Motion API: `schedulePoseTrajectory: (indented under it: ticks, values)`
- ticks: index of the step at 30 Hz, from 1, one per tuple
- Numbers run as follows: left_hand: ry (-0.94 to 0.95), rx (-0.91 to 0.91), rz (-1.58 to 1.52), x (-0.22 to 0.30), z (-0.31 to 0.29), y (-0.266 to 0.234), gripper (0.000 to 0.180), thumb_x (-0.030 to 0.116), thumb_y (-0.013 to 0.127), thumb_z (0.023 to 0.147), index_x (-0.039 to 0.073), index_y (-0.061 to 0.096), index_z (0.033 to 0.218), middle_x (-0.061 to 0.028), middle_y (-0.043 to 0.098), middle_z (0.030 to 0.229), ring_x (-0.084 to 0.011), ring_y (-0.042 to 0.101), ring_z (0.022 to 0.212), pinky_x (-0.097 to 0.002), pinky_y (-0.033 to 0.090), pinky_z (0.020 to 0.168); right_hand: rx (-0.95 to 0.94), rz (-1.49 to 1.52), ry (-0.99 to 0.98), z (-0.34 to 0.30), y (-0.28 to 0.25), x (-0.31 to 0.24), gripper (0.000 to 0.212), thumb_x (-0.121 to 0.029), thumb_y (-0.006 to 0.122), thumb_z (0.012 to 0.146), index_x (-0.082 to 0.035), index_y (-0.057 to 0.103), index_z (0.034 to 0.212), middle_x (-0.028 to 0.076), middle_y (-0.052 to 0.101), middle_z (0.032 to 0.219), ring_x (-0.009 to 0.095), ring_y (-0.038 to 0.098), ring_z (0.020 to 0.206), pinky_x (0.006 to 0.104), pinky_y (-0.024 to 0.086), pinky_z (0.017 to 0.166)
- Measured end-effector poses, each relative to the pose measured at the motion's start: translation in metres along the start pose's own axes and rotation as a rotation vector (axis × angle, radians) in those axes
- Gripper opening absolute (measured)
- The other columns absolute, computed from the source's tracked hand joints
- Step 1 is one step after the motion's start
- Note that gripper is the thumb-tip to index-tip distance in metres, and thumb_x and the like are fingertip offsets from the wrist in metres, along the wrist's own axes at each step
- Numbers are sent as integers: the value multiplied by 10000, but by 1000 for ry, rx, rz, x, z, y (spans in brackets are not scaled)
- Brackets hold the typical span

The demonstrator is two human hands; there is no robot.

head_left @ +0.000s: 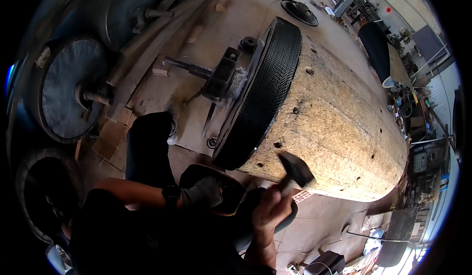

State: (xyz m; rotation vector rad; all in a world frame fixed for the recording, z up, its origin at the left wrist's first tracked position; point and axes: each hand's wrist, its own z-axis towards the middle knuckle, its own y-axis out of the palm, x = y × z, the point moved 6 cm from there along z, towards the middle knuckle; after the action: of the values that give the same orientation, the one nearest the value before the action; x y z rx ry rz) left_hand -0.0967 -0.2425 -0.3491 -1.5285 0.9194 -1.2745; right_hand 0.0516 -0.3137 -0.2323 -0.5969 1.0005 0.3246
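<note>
Workshop floor point(312, 216), reddish-brown tiles on near side, grey further off. Big tan drum point(339, 122) lies on its side across the middle, rough surface dotted with dark holes, black ribbed band point(275, 78) round its left end, axle point(189, 68) sticking out through a dark metal block point(223, 76). Left side: metal cylinders point(73, 85) with shafts, long planks point(162, 48), cardboard point(110, 139). Black disc point(300, 12) on floor beyond. Right edge: cluttered machinery and shelves along the wall.

Left hand point(202, 192): grey glove, watch point(171, 194) at wrist, forearm in from the left, reaching into dark bowl point(194, 170); grip partly curled, contents can't be told. Right hand point(271, 208): bare, forearm up from bottom edge, grip closed round hammer point(297, 170) handle. Hammer head raised, overlaps drum's lower side in view; contact unclear.
</note>
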Motion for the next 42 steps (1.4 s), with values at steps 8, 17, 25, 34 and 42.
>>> schedulePoseTrajectory:
  ticks: [8, 17, 25, 34, 42]
  values:
    - [17, -8, 78, 11, -10, 21, 215, 134, 585, 901, -55, 673, 850, -201, 630, 782, -305, 629, 752, -443, 479, 598, -204, -283, 158, 1, 23, 27, 262, -213, 517, 1026, 43, 569, 1026, 166, 591, 641, 281, 583, 540, 403, 460, 527]
    - [-130, 265, 170, 12, -13, 16, 219, 107, 558, 894, -39, 699, 811, -192, 661, 771, -315, 645, 725, -460, 501, 622, -115, -451, 22, 0, 26, 18, 264, -235, 529, 1015, -34, 495, 848, 100, 464, 597, 190, 494, 492, 333, 344, 456]
    - [-36, 6, 27, 8, -2, 19, 252, 134, 554, 926, -54, 713, 868, -214, 674, 785, -318, 671, 742, -447, 524, 653, -21, -645, -478, 2, 24, -8, 299, -246, 533, 1023, 5, 531, 860, 119, 508, 560, 278, 534, 496, 359, 408, 465]
    - [-12, 96, -152, 5, -9, 22, 228, 172, 576, 921, -28, 685, 940, -191, 673, 813, -327, 669, 703, -455, 528, 623, 180, -260, -307, -15, 7, 1, 346, -322, 505, 1017, -6, 565, 892, 62, 518, 637, 204, 480, 511, 311, 369, 472]
    - [46, 342, -86, 3, -3, -78, 229, 202, 638, 862, -5, 628, 960, -175, 637, 925, -314, 656, 789, -442, 524, 655, 135, -18, -68, -23, 3, 16, 146, -66, 520, 950, 52, 595, 909, 120, 667, 706, 221, 611, 570, 331, 470, 497]
